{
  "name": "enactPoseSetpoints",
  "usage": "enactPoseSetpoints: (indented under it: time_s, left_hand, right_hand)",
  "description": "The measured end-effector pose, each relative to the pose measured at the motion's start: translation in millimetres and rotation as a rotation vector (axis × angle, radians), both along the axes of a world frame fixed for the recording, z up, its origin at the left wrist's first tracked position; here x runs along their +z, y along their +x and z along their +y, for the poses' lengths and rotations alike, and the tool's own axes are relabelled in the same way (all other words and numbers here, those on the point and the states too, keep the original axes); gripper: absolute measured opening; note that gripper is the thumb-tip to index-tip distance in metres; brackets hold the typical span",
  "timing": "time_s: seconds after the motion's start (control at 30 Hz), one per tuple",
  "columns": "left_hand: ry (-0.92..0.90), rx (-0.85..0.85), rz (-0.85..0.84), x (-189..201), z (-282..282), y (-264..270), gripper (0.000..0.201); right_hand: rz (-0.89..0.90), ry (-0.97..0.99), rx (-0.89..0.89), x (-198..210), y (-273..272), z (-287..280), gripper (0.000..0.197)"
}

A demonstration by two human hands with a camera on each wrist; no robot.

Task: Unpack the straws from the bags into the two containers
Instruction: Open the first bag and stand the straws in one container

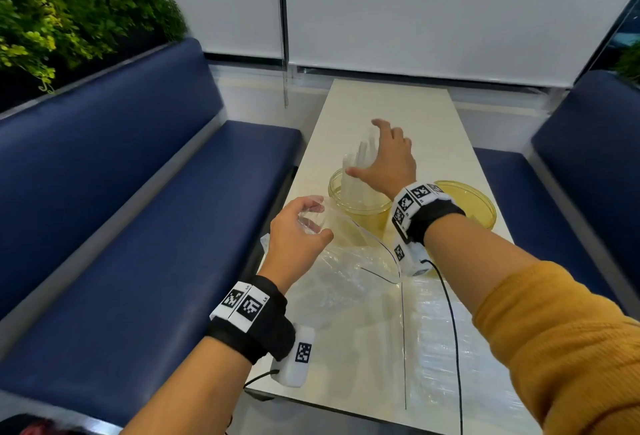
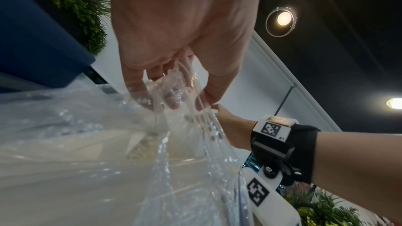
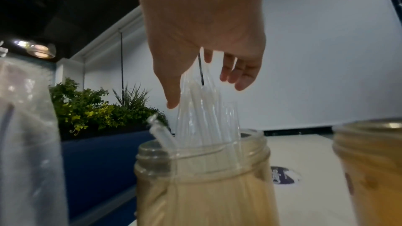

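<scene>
A bundle of clear straws (image 1: 360, 164) stands upright in the left of two yellowish clear containers (image 1: 337, 192). My right hand (image 1: 363, 147) hovers over the straw tops with thumb and fingers spread and straight; the thumb lies along the bundle. In the right wrist view the straws (image 3: 206, 118) rise from the jar (image 3: 202, 178) between the thumb and fingers of that hand (image 3: 204, 92). The second container (image 1: 481, 206) stands to the right; its inside is hidden. My left hand (image 1: 313, 219) grips the bunched mouth of a clear plastic bag (image 1: 346, 278), lifted near the table's left edge.
More clear plastic wrapping (image 1: 433, 330) lies on the near part of the pale table (image 1: 391, 102). Blue benches flank it on the left (image 1: 138, 226) and right (image 1: 588, 157). Plants (image 1: 69, 18) sit behind the left bench. White blinds close off the far end.
</scene>
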State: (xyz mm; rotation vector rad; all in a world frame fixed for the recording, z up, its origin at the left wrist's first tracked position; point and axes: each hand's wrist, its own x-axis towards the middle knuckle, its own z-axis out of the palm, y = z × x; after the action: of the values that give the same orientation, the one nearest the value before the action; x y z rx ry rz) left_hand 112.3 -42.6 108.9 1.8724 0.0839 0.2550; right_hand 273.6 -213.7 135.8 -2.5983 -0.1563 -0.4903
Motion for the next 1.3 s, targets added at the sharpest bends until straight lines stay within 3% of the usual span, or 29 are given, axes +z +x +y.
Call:
enactPoseSetpoints:
  time_s: [0.1, 0.2, 0.27, 0.37, 0.5, 0.53, 0.6, 0.7, 0.77, 0.83, 0.97, 1.13, 1.3]
  left_hand:
    - [-0.006, -0.017, 0.002, 3, 0, 1, 0.049]
    - [0.002, -0.043, 0.017, 4, 0, 1, 0.05]
    - [0.005, -0.059, 0.02, 5, -1, 0, 0.05]
    - [0.002, -0.073, 0.021, 7, -2, 0, 0.051]
    - [-0.001, -0.091, 0.022, 10, -6, 0, 0.053]
    - [0.002, -0.098, 0.021, 11, -7, 1, 0.054]
    - [0.014, -0.119, 0.02, 12, -10, 1, 0.057]
    - [0.032, -0.152, 0.015, 13, -15, 1, 0.06]
    - [0.045, -0.174, 0.008, 12, -18, 0, 0.063]
    - [0.087, -0.188, 0.017, 13, -21, -3, 0.064]
    - [0.155, -0.199, 0.035, 10, -22, -9, 0.069]
    - [0.129, -0.201, 0.049, 5, -24, -10, 0.073]
    - [0.134, -0.198, 0.064, 0, -20, -8, 0.068]
  right_hand:
    - [-0.137, -0.096, 0.145, 5, 3, 1, 0.081]
    - [0.058, -0.404, 0.221, -8, 1, 0, 0.055]
    - [0.15, -0.542, 0.206, -17, -2, -4, 0.051]
    - [0.126, -0.347, 0.197, -9, -15, -10, 0.048]
    - [-0.146, -0.19, 0.151, 27, -47, -12, 0.03]
    - [-0.11, -0.143, 0.173, 37, -58, -12, 0.033]
    - [0.129, -0.073, 0.29, 52, -82, -13, 0.041]
    - [0.457, -0.211, 0.441, 45, -110, -7, 0.032]
    - [0.498, -0.359, 0.434, 27, -118, -2, 0.035]
    - [0.556, -0.476, 0.397, 10, -121, 0, 0.057]
    - [0.674, -0.532, 0.44, -6, -127, -2, 0.069]
    - [0.515, -0.711, 0.52, -16, -141, -2, 0.048]
    - [0.303, -0.858, 0.56, -24, -149, -3, 0.046]
